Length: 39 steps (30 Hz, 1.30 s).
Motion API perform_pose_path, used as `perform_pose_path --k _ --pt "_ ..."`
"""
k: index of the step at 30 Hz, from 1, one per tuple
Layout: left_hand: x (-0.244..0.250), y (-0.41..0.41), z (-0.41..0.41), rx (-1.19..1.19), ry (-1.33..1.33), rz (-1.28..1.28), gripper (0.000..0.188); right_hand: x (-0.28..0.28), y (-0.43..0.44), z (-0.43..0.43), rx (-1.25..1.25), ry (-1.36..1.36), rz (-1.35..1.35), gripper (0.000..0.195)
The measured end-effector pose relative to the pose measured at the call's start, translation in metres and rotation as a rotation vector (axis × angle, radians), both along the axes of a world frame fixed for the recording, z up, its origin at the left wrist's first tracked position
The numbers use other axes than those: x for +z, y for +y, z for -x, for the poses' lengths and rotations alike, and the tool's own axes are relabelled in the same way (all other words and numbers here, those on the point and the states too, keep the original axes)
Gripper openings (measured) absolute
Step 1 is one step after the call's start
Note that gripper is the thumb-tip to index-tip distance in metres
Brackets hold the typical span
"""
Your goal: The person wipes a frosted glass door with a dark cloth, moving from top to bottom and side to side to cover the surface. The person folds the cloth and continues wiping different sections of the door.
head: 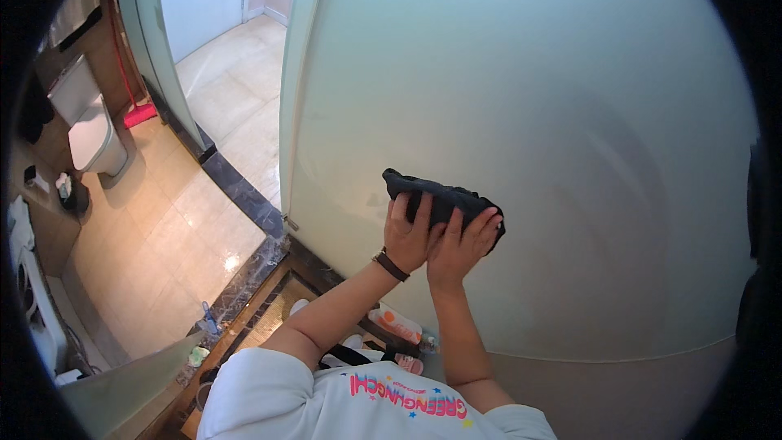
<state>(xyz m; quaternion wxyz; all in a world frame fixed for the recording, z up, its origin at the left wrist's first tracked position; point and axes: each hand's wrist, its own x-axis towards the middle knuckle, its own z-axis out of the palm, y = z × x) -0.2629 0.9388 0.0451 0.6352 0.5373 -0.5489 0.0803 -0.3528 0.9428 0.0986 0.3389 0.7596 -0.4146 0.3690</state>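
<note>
A folded dark cloth [443, 188] lies against the large frosted glass panel [519, 104] in front of me. My left hand [408, 232], with a dark-banded watch [391, 264] at the wrist, holds the cloth's left part. The right part is held by my right hand [459, 247], fingers spread over the fabric. Both hands are side by side, thumbs close together, near the middle of the view. Under the palms and fingers, part of the cloth is hidden.
Below my forearms stand an orange-and-white package [396, 324] and other items. Left of the panel, a doorway opens onto a tiled floor [232, 91]. Beyond the marble sill [244, 186] are a toilet [98, 134], a red broom [140, 115] and a waste bin [74, 195].
</note>
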Motion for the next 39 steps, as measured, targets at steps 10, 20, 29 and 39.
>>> perform_pose_path --k 10,20,29,39 --pt "-0.196 0.016 -0.016 -0.034 0.428 -0.470 0.056 -0.166 0.013 -0.022 0.017 0.427 -0.424 0.043" --pt "-0.153 0.063 0.029 -0.347 -0.017 -0.493 0.061 -0.158 0.074 0.055 -0.165 0.000 -0.593 0.051" --pt "-0.022 0.035 0.073 -0.643 -0.302 0.135 0.045 -0.073 0.054 0.089 -0.321 -0.547 -0.105 0.075" --pt "-0.108 0.053 0.046 -0.974 -0.816 -0.353 0.059 -0.262 0.056 0.048 -0.468 -1.371 -0.611 0.077"
